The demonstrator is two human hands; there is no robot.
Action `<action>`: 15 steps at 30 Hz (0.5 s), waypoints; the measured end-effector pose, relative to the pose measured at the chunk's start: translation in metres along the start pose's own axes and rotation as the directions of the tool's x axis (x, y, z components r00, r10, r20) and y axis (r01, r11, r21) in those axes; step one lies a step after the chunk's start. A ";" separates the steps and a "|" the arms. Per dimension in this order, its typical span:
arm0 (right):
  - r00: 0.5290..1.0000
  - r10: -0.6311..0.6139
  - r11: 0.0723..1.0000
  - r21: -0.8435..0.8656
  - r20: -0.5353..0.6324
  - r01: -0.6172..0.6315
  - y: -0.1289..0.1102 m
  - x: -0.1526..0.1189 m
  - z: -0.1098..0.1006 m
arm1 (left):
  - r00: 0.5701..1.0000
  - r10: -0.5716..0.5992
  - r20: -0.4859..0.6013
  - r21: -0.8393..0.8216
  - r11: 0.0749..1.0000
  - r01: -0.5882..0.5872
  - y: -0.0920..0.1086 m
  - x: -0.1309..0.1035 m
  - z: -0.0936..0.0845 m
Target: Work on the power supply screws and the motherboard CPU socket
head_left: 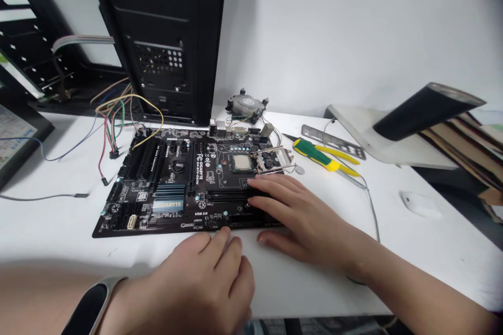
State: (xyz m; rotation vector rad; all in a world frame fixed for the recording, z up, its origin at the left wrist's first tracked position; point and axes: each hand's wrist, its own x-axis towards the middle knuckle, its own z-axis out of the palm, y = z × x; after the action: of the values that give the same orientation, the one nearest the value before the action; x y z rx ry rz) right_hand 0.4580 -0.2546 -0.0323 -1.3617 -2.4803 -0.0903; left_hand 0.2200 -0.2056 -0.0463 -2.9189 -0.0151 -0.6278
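Across a white desk [66, 225], a motherboard [214, 172] lies flat, its processor [242, 163] exposed beside the swung-open socket frame [286, 157], the right hand [302, 214] spread over its memory slots [223, 195] as if steadying it, the left hand [204, 272] curled apart at its near edge, any hold hidden.

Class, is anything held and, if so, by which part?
No clear hold shows. The right hand lies open over the near right corner of the Gigabyte motherboard; the left hand is curled, its palm hidden, so I cannot tell.
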 end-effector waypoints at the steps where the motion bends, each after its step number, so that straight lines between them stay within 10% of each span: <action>1: 1.000 0.004 1.000 -0.001 0.006 -0.004 0.000 0.001 0.000 | 1.000 0.001 0.006 -0.001 1.000 -0.001 0.000 0.000 0.000; 15: 0.999 0.011 0.999 -0.038 0.032 -0.010 -0.008 0.003 0.011 | 1.000 -0.007 -0.016 -0.016 1.000 0.007 -0.002 0.003 0.000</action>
State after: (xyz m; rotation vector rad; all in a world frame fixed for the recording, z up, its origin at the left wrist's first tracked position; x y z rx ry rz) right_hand 0.4476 -0.2542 -0.0411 -1.4023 -2.5093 -0.1151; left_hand 0.2223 -0.2041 -0.0450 -2.9305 -0.0183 -0.6547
